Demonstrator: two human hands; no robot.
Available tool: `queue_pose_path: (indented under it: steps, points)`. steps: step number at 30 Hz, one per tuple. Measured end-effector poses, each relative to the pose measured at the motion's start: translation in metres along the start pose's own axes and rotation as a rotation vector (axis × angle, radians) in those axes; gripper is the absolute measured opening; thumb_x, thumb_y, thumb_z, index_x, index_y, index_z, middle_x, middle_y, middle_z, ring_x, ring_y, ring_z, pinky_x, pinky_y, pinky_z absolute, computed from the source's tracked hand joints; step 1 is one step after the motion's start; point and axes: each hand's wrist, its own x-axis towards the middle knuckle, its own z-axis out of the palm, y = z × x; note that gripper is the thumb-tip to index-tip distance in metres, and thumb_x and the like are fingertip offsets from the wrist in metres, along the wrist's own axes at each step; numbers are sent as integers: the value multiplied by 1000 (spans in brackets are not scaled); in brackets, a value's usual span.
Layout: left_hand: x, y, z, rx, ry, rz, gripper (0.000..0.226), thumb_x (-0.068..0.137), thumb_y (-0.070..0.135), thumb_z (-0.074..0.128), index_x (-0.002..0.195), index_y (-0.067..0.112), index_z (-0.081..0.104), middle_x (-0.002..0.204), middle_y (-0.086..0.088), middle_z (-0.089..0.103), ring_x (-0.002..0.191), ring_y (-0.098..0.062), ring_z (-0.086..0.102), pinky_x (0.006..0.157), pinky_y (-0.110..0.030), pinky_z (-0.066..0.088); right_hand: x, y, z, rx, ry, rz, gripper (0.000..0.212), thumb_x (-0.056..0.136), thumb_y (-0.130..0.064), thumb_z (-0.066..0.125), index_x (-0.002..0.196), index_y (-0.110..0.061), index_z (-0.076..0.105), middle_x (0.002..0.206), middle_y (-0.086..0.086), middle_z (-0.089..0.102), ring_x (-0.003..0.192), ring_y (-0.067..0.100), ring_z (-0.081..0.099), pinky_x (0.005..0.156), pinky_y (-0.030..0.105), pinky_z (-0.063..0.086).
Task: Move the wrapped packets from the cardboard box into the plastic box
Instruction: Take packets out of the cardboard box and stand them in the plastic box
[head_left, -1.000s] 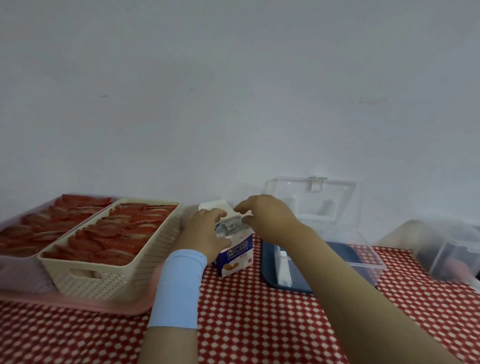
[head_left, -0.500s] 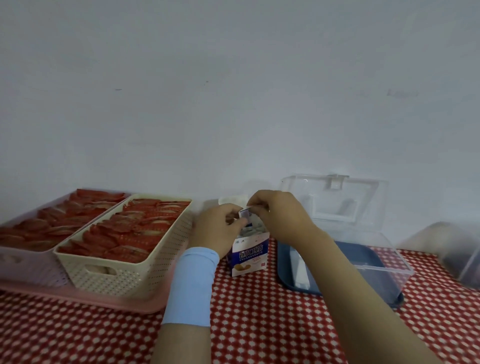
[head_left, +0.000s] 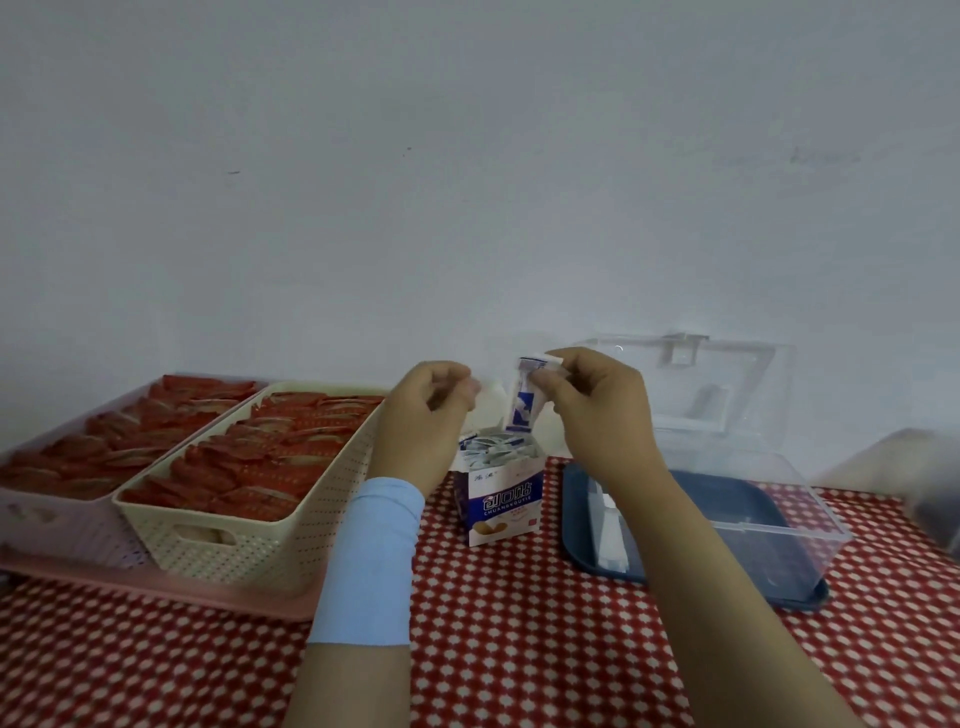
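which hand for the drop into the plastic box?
Right. The right hand pinches a packet lifted above the cardboard box, and the open plastic box sits on that side. The left hand is farther away, with no packet visible.

Pretty dim, flat light here, with a greyish-blue cast all over the wall (head_left: 467, 156). No hard shadows anywhere. The left hand (head_left: 423, 415) is motion-smeared at the fingertips. Tiny glint on the lid of the plastic box (head_left: 727, 389). At the far right edge a container (head_left: 930, 499) is a total blur. The tablecloth (head_left: 519, 649) pattern goes soft and bends toward the lower corners.
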Motion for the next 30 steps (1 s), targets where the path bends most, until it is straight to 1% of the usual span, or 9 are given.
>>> queue_pose_path:
  steps: [2, 4, 7, 11, 14, 17, 20, 25, 30]
  points:
    - [-2, 11, -5, -238, -77, -128, 12, 99, 22, 58, 105, 14, 64, 101, 0, 76, 91, -14, 73, 78, -26, 57, 0, -8, -5, 39, -97, 36, 11, 92, -11, 68, 82, -13, 72, 73, 1, 73, 60, 2, 60, 57, 17, 51]
    - [-6, 19, -9, -442, -277, -258, 21, 101, 22, 55, 112, 6, 64, 106, -10, 75, 93, -22, 74, 76, -31, 58, -4, -15, -7, 97, -172, 61, 13, 92, -10, 68, 91, -21, 74, 79, -4, 77, 64, 1, 65, 61, 18, 53]
    - [-16, 25, -7, -585, -474, -346, 35, 102, 26, 50, 125, 3, 63, 113, -19, 72, 99, -29, 72, 78, -39, 60, -7, -20, -6, 201, -206, 105, 19, 93, -8, 66, 104, -22, 73, 81, -8, 78, 67, -1, 68, 61, 12, 50]
    - [-22, 23, -3, -659, -506, -414, 31, 101, 22, 49, 125, 6, 62, 113, -19, 72, 100, -31, 71, 91, -42, 58, -10, -22, -9, 278, -267, 163, 34, 95, -6, 64, 125, -22, 66, 89, 0, 78, 79, 8, 72, 73, 20, 56]
    - [-21, 16, -2, -686, -535, -463, 42, 91, 27, 57, 128, 7, 60, 116, -18, 71, 101, -28, 72, 82, -38, 61, -11, -23, -11, 252, -346, 165, 38, 97, -3, 60, 128, -24, 63, 89, 4, 77, 74, 8, 70, 70, 21, 56]
    - [-19, 13, -2, -712, -505, -467, 45, 81, 27, 61, 121, 6, 64, 105, -15, 72, 84, -21, 71, 67, -31, 59, -10, -24, -10, 199, -356, 164, 26, 97, -5, 58, 114, -18, 73, 89, -2, 77, 75, 4, 69, 69, 17, 54]
    - [-18, 11, -2, -736, -509, -457, 45, 79, 25, 64, 119, 3, 65, 103, -16, 70, 78, -19, 71, 64, -31, 59, -10, -25, -7, 198, -342, 167, 22, 99, -15, 57, 109, -20, 76, 86, -2, 77, 73, 3, 66, 69, 15, 53]
    - [-19, 10, 0, -731, -511, -436, 42, 78, 24, 63, 114, 2, 65, 95, -16, 74, 72, -19, 72, 59, -26, 58, -11, -20, -4, 189, -338, 138, 29, 101, -12, 54, 122, -26, 70, 96, 6, 77, 85, 18, 71, 82, 25, 59]
    - [-12, 9, -13, -756, -413, -396, 32, 90, 18, 58, 114, -1, 65, 98, -16, 74, 71, -17, 70, 59, -24, 58, -7, -13, 3, 96, -291, 64, 35, 101, -15, 56, 133, -28, 60, 108, -10, 72, 94, 4, 68, 79, 12, 51]
